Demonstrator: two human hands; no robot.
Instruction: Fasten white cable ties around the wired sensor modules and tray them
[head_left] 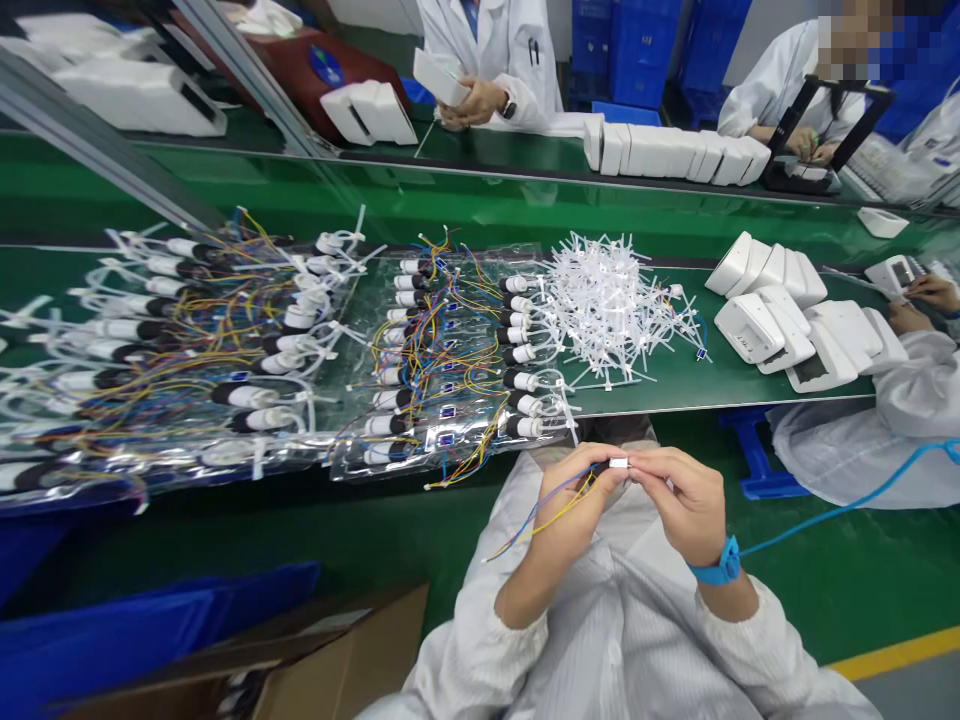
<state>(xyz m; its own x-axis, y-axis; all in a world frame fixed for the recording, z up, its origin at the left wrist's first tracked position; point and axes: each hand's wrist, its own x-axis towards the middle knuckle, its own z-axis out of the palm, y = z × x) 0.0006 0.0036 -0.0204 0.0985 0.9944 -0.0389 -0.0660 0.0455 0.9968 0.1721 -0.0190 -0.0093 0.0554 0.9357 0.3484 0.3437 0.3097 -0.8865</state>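
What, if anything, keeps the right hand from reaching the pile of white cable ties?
Probably yes, it can reach. The cable ties lie on the green table just beyond the right hand, with nothing between. Its grip, though, is shut on the small wired part shared with the left hand.

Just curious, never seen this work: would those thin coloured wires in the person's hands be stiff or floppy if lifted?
Probably floppy: the coloured wires sag in loose curves below the left hand. Likely very light, since a mere pinch carries them. The small white part pinched with the right hand looks rigid.
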